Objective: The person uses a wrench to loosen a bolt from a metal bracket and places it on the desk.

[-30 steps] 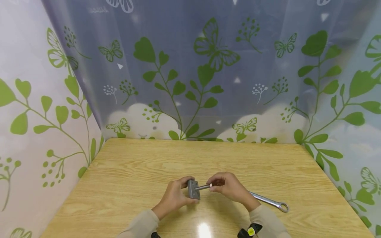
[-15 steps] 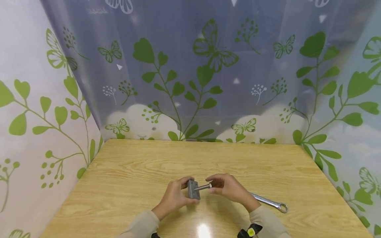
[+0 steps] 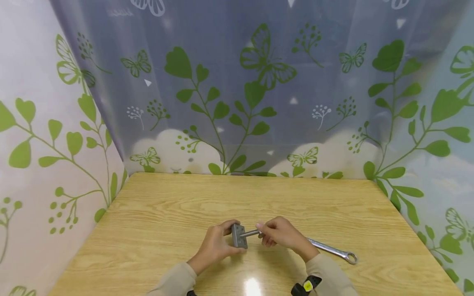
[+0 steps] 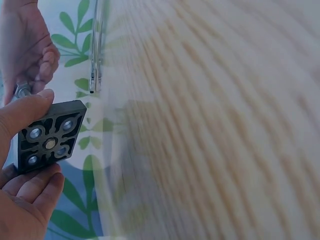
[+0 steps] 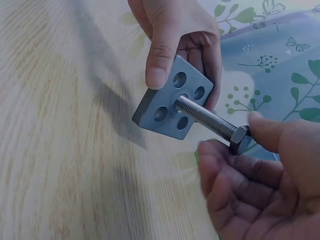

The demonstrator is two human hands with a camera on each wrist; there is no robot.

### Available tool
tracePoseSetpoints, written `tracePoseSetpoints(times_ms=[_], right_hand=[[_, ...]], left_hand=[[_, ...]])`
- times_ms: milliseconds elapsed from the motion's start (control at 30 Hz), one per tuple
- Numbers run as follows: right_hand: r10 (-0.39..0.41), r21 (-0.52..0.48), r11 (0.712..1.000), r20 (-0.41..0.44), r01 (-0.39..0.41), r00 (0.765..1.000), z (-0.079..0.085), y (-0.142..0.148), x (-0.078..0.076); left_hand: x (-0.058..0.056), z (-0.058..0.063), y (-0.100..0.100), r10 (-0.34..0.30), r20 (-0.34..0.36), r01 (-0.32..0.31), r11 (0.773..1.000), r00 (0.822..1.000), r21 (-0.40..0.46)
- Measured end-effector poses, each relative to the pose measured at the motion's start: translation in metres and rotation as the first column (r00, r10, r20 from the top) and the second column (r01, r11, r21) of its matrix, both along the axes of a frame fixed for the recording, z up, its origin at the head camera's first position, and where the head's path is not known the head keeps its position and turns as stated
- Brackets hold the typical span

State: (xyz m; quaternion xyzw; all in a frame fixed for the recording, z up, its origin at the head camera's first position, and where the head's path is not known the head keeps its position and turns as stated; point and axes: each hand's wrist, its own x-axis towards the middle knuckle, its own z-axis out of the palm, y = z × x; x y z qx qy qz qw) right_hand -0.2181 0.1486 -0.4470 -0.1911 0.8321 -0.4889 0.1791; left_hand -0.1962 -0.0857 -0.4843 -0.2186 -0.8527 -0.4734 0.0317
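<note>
My left hand (image 3: 214, 246) holds a grey square plate (image 3: 240, 237) by its opposite edges, thumb on one side and fingers on the other. Around its centre the plate has several round holes, seen in the right wrist view. A long threaded hex bolt (image 5: 210, 120) stands out of the plate's middle. At the bolt's far end, my right hand (image 3: 282, 234) pinches the hex head (image 5: 240, 139) between thumb and forefinger, the other fingers curled below. The left wrist view shows the plate's ribbed back (image 4: 50, 135), with the bolt's round end at its centre.
A combination wrench (image 3: 331, 248) lies on the wooden table (image 3: 177, 197) to the right, its ring end outward and its other end hidden behind my right hand. Patterned curtains (image 3: 222, 82) with leaves and butterflies close off the back and sides.
My right fingers have turned about the bolt head, which showed between them before and is now mostly covered in the head view. The left hand and plate have shifted only slightly.
</note>
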Motion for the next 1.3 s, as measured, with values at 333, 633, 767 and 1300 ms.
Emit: tracePoseSetpoints(times_ms=[333, 633, 767, 1300], right_hand=[[0.011, -0.058, 0.998, -0.249, -0.026, 0.969, -0.0033, 0.0003, -0.0026], [-0.001, -0.083, 0.996, -0.262, -0.021, 0.965, -0.0028, 0.0011, -0.0007], [0.051, -0.028, 0.998, -0.227, -0.058, 0.973, -0.0019, 0.0025, 0.0003], [-0.025, -0.025, 0.999, 0.019, 0.026, 1.000, 0.0031, 0.0009, 0.0035]], left_hand=[[-0.0021, -0.0009, -0.0005, 0.006, 0.010, -0.006, 1.000, 1.000, 0.000], [-0.0015, 0.0032, 0.0005, -0.005, 0.020, 0.005, 1.000, 1.000, 0.016], [-0.0010, 0.0027, 0.0005, -0.009, 0.025, 0.008, 1.000, 1.000, 0.015], [-0.0015, -0.0006, -0.0006, -0.001, 0.038, 0.001, 1.000, 0.999, 0.017]])
